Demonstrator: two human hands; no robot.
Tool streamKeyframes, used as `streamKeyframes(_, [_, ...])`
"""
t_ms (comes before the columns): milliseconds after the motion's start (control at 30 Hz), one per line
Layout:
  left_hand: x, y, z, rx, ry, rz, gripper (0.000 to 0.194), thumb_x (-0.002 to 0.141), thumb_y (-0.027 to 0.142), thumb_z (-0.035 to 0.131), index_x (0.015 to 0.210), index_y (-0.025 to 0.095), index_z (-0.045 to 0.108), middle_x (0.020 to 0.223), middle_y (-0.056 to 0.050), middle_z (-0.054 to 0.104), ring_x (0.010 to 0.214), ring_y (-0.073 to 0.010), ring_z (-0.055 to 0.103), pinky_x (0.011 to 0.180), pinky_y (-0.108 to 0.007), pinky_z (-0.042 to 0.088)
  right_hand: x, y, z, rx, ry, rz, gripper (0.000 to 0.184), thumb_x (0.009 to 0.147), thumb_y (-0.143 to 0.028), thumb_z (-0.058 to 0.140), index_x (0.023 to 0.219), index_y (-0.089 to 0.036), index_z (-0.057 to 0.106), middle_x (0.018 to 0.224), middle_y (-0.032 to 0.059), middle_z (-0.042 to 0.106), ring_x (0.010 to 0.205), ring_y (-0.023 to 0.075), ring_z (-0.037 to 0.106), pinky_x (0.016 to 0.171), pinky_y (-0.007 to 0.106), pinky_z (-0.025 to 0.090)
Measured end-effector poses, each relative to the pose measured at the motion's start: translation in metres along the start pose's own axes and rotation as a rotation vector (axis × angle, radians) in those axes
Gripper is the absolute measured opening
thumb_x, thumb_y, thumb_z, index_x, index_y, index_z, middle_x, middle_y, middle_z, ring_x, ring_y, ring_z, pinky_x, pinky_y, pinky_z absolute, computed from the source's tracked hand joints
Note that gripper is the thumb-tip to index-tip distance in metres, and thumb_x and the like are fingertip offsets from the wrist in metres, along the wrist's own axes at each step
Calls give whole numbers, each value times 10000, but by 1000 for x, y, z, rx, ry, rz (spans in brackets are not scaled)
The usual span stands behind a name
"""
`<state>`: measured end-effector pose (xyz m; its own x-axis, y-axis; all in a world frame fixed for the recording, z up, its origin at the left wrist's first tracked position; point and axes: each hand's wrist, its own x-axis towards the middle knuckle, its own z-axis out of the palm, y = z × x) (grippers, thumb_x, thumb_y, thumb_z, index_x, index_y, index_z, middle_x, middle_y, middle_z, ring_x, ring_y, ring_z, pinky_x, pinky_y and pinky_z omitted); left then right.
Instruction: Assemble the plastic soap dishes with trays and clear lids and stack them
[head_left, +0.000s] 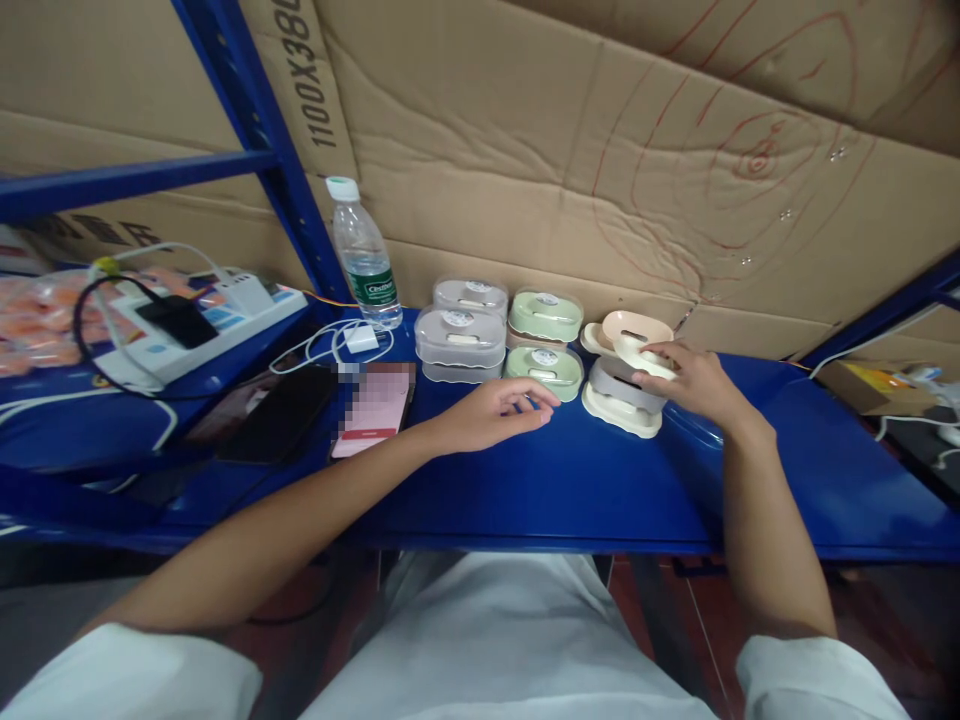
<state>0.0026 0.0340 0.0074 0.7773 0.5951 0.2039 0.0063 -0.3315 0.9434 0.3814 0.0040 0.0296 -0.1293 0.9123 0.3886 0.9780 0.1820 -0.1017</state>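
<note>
My right hand (694, 382) grips a cream oval soap dish part (645, 355) by its edge, thumb below and fingers on top. It is held above a grey soap dish part (624, 383) that rests on a cream base (621, 412). A peach slotted soap dish tray (636, 328) lies just behind. My left hand (517, 410) hovers with loosely bent fingers apart, holding nothing. Close behind it is a lidded green soap dish (541, 372). Under my right wrist, a clear lid (694, 425) lies partly hidden on the blue shelf (540, 490).
Lidded grey soap dishes (459, 335) are stacked at the back, beside another green one (546, 313). A water bottle (365, 260) stands left of them. Phones (375, 405), a white charger (361, 340) and a power strip (202, 340) occupy the left. Cardboard (510, 150) walls the back.
</note>
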Motion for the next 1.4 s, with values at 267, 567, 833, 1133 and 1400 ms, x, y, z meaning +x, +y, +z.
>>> streamKeyframes(267, [-6,30,-40,629,612,407,212,1015,381,610,1068,239,758,1140,-81,757,1103,-251,686,999,-427,524,3,-21,26,-36,-84,-111,718,951,-700,659,1556,-328,555,1538,138,634,1424,440,560,1100,637,445])
streamKeyframes(567, [-10,5,-116,1102,407,-51,912,849,694,777,1616,293,493,1745,-131,373,1605,-451,324,1288,-620,248,1,-59,17,47,154,-197,508,1075,-571,530,1457,-251,631,1503,172,640,1413,380,566,1151,582,377])
streamKeyframes(833, [-2,-15,-113,1024,386,-14,898,824,729,796,1555,250,589,1613,-150,535,1486,-399,506,1259,-532,381,-10,-115,41,43,-7,-428,457,1118,-521,488,1457,-243,617,1488,148,669,1342,326,630,1143,539,364])
streamKeyframes(1133, [-3,-3,-63,928,262,198,910,817,777,792,1536,251,606,1593,-146,547,1493,-384,496,1285,-535,354,-7,-103,34,206,91,-323,587,1081,-578,538,1550,-226,551,1520,169,647,1435,359,586,1178,581,437])
streamKeyframes(1400, [-2,-12,-29,733,24,170,976,768,700,885,1575,280,532,1522,-139,585,1443,-381,537,1240,-536,411,-18,-126,38,602,-141,-442,780,943,-542,789,1637,-348,488,1715,108,445,1575,337,446,1286,559,397])
